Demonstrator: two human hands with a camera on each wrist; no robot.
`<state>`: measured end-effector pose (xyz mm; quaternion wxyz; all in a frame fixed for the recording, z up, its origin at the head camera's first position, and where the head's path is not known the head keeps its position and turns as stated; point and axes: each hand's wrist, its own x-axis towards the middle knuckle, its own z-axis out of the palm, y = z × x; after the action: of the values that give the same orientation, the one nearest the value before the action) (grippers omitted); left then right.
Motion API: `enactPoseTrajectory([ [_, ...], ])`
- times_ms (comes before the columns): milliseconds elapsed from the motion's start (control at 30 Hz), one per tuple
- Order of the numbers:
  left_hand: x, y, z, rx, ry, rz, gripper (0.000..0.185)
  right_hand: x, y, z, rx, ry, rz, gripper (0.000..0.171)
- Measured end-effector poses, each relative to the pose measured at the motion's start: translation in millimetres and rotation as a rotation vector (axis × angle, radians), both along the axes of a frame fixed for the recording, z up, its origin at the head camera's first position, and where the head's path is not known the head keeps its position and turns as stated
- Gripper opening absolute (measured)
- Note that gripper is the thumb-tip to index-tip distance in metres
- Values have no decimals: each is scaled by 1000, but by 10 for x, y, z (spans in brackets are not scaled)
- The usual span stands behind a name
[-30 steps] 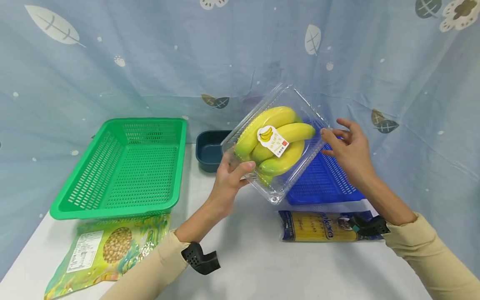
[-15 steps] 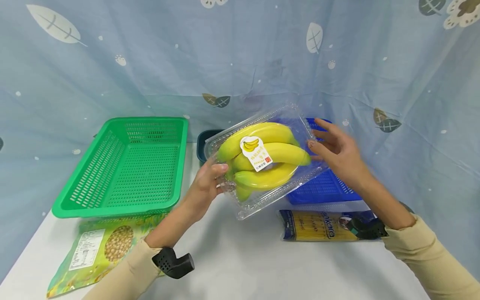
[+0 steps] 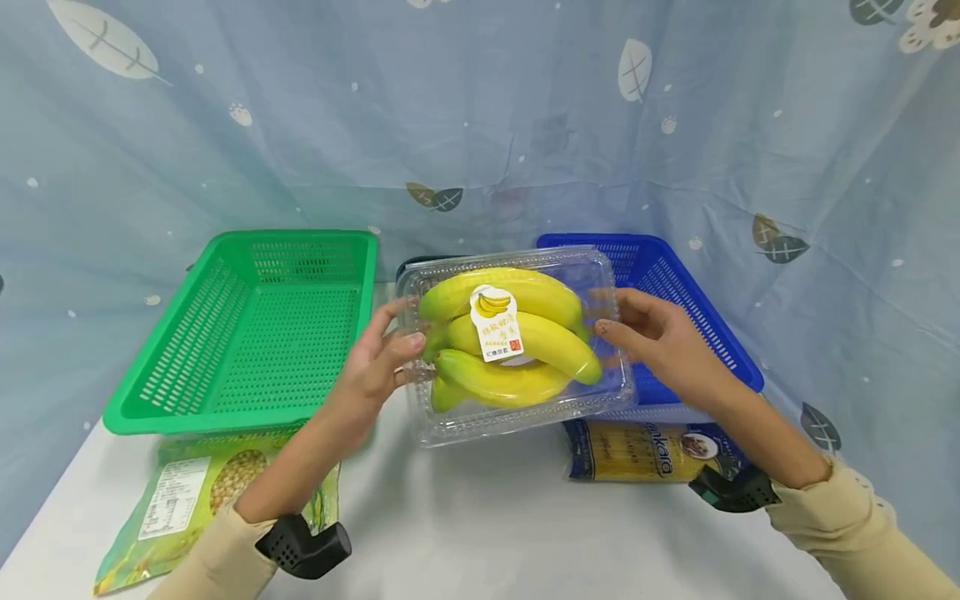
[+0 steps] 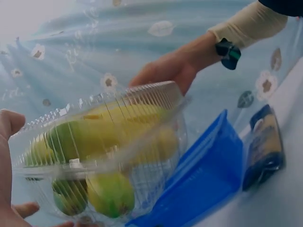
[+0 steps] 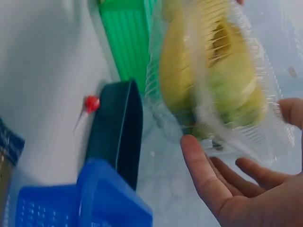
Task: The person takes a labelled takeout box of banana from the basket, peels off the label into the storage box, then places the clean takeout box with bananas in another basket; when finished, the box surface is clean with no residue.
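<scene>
Clear ribbed plastic clamshell point(image 3: 517, 346), hinged, holding a bunch of yellow bananas point(image 3: 502, 337) with a paper label point(image 3: 497, 323) on the lid; I see it held up off the white surface point(image 3: 480, 525), between the green basket point(image 3: 247, 333) and the blue basket point(image 3: 660, 283). My left hand point(image 3: 378, 362) grips its left edge, thumb on the lid, fingers under and hidden. My right hand point(image 3: 652, 337) is at the right edge, thumb against the side; whether the fingers close underneath I cannot tell, and the right wrist view shows the palm open, fingers spread just beside the box. Both baskets: perforated moulded plastic, rectangular. Dark teal tub point(image 5: 116, 132): mostly hidden behind the clamshell from the head view. Foil-look pouch of beans point(image 3: 202, 500), partly under the green basket. Pasta packet point(image 3: 645, 450), blue and yellow, front of the blue basket, lettering cut off. Small red item point(image 5: 90, 103) by the tub, blurred.
</scene>
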<state>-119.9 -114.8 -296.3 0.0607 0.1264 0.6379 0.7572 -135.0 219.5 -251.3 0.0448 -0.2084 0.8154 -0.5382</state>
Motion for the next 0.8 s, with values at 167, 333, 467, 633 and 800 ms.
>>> enactPoseTrajectory([
  [167,105,-112,11,-86,95,32,67,105,-97,-58,-15,6,-34,43],
  [333,212,-149,-20,-105,155,105,64,178,-191,-142,-27,5,-93,39],
  [467,285,-159,-68,-91,215,139,59,226,-238,-244,-42,5,-144,37],
  [633,397,-192,-208,-192,228,150,55,302,-292,-421,8,33,-198,38],
  [800,507,-224,-393,-311,164,176,54,382,-352,-616,102,25,-248,39],
])
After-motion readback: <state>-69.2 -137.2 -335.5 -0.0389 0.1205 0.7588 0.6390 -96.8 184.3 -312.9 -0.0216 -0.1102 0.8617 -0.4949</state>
